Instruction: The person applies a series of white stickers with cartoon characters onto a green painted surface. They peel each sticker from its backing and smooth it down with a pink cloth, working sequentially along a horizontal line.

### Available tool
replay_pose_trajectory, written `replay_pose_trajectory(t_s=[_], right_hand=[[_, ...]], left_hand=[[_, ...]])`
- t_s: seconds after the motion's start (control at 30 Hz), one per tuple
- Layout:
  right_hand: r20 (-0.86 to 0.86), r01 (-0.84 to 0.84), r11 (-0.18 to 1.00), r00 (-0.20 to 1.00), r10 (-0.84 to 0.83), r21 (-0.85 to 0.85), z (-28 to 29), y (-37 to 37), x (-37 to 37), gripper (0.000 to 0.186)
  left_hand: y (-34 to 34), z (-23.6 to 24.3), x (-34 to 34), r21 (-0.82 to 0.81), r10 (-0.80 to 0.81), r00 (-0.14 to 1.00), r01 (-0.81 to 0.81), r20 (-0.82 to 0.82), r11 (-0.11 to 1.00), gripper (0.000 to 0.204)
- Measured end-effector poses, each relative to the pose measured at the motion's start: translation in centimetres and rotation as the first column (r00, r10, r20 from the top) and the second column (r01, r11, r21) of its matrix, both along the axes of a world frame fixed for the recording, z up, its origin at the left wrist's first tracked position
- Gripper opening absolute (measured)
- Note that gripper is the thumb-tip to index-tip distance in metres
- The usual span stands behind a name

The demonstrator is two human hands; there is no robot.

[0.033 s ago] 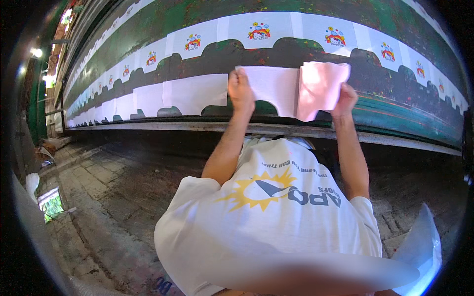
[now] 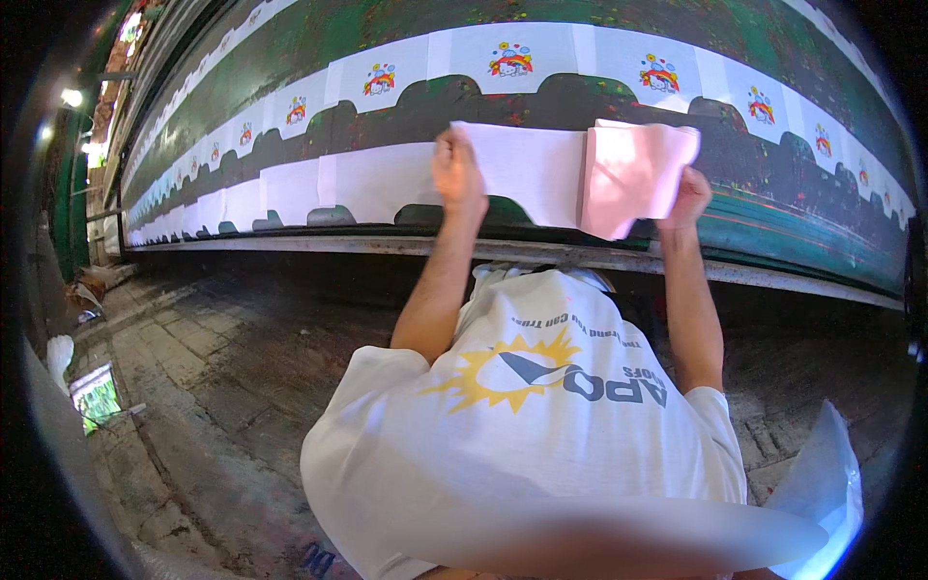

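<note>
My left hand [image 2: 458, 174] is closed on the left edge of a white cut fabric piece [image 2: 530, 174] lying on the long dark green table [image 2: 793, 251]. My right hand [image 2: 686, 198] grips the right side of a pinkish folded bundle of cut pieces [image 2: 633, 174], which overlaps that piece. To the left, a row of plain white pieces [image 2: 367, 179] runs along the near edge. Above it, a row of white pieces carries small colourful rainbow cartoon prints [image 2: 509, 60].
A metal rail [image 2: 744, 275] edges the table, with a paved floor [image 2: 184, 406] below. A further row of white pieces [image 2: 261, 17] lies higher up. A lamp [image 2: 71, 98] and green post [image 2: 72, 193] are at left, and a translucent bluish sheet [image 2: 822, 483] is at lower right.
My left hand has shifted slightly left with the edge of the white piece, and my right hand has moved a little right with the pinkish bundle.
</note>
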State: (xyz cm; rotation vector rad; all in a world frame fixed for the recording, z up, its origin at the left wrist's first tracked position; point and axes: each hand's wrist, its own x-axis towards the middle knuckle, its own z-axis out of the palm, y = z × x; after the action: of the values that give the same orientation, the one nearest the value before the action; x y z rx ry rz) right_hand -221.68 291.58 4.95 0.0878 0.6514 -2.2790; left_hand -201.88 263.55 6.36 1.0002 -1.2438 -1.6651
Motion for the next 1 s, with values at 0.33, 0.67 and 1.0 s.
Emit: replay_pose_trajectory(t_s=[0.33, 0.67, 1.0], right_hand=[[-0.087, 0.156, 0.987, 0.983, -0.16, -0.047, -1.1, 5.4, -3.1, 0.058], [-0.115, 0.201, 0.98, 0.973, -0.2, -0.003, -1.1, 5.7, -2.8, 0.057], [-0.287, 0.358, 0.919, 0.909, -0.301, 0.168, 4.0, 7.9, -4.8, 0.055]], left_hand=[[-11.4, 17.0, 10.3, -0.143, 0.228, 0.964, -0.247, -0.137, 0.958, 0.029], [-9.7, 12.5, 6.6, -0.403, -0.191, 0.98, 0.2, 0.064, 0.893, 0.017], [1.0, 3.0, -2.5, -0.618, -0.337, 0.891, 0.453, 0.303, 0.643, 0.014]])
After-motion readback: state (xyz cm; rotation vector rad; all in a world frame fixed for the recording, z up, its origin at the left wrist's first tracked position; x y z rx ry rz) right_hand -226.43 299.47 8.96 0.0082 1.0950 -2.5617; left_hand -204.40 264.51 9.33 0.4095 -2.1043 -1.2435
